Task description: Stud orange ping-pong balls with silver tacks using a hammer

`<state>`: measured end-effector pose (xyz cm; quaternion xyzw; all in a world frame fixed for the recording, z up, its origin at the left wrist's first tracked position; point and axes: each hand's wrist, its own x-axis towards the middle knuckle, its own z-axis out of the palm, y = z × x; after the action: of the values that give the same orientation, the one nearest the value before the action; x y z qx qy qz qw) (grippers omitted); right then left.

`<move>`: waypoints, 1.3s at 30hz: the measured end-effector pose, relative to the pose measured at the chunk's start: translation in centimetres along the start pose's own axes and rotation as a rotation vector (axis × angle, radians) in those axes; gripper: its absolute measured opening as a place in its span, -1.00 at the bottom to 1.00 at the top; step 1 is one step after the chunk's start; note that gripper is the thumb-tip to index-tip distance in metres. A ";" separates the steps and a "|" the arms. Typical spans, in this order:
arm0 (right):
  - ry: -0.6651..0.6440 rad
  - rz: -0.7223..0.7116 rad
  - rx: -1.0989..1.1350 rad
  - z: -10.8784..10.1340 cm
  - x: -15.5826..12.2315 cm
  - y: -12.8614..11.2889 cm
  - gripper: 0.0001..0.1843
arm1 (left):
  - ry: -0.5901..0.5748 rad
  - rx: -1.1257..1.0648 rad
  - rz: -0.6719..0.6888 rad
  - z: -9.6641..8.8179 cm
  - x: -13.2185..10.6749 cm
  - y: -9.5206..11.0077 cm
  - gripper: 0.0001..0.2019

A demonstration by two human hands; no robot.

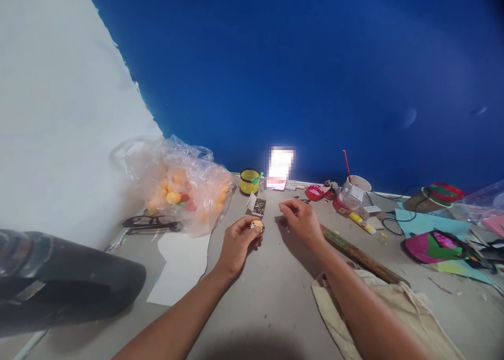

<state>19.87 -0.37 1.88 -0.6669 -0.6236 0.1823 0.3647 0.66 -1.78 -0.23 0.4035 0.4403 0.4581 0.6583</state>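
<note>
I sit at a grey bench (271, 292) that runs back to a blue wall (315, 61). The far edge of the bench is crowded. At the far left lies a clear plastic bag (177, 189) of orange and yellow balls. A yellow cup (249, 181) stands at the middle of the far edge, and a white cup (357, 184) holding a red stick stands to its right. The right edge is covered with coloured paper scraps (429, 244).

The near middle of the bench is bare, and both my forearms lie across it. A sheet of white paper (181, 265) borders this bare part on the left. A wooden stick (360, 255) and a cream cloth bag (378, 318) border it on the right, under my right forearm. A dark rounded object (59, 281), blurred, juts in at the near left corner.

My left hand (236, 244) is closed around a small ball (256, 226), held at the fingertips above the middle of the bench. The ball is pale yellow with darker flecks on its top, too small to make out further. Just behind it, an open small box (259, 207) holds tiny shiny bits.

My right hand (302, 222) hovers just right of the ball, apart from it, with thumb and forefinger pinched together. I cannot tell whether anything sits between them.
</note>
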 end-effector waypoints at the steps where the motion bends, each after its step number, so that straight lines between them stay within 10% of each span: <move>1: -0.046 -0.013 -0.068 -0.1 0.6 -0.6 -0.77 | -0.005 0.019 -0.002 0.1 0.0 0.0 -0.68; 9: -0.251 -0.114 -0.620 3.7 3.4 -5.4 -0.79 | -0.061 0.114 0.005 0.4 -0.3 0.4 -0.75; 39: -0.337 -0.160 -0.600 4.5 3.9 -4.0 -0.72 | -0.089 0.273 0.105 -0.1 0.0 -0.3 -0.70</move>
<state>14.57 4.40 2.58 -0.6540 -0.7511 0.0693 0.0579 0.64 -1.82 -0.54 0.5317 0.4473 0.4095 0.5912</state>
